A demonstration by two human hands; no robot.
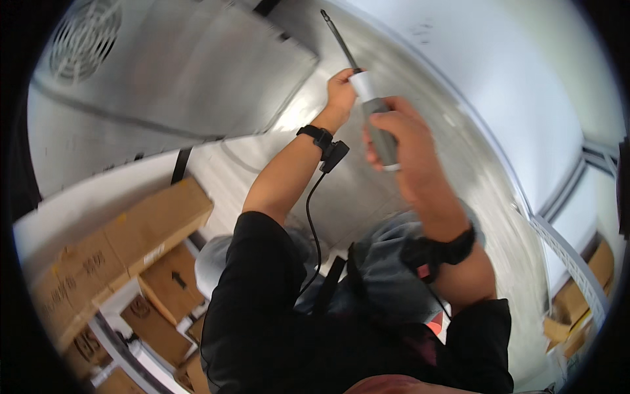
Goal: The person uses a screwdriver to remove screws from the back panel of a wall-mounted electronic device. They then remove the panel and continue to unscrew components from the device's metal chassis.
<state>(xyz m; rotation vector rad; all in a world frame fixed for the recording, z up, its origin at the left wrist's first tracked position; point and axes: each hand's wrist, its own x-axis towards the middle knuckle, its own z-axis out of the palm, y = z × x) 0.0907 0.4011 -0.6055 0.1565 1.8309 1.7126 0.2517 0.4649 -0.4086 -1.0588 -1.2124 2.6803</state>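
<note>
My right hand (407, 134) is closed around the grey grip of a long electric screwdriver (378, 131). The tool has a white collar, and its thin dark shaft slants up and left to the bit. Just left of the collar, my left hand (341, 96) has its fingers curled. The screwdriver partly covers them, so whether they touch it or hold something small is hidden. To the left of both hands stands a grey metal cabinet (197, 72) with a round vent grille at its upper left.
Cardboard boxes (151, 226) are stacked on a rack at the lower left. A white panel (485, 72) runs along the right, beside a metal frame (569, 253) and more cartons (577, 305). A black cable (310, 217) hangs from my left wrist strap. Pale floor (499, 230) lies between.
</note>
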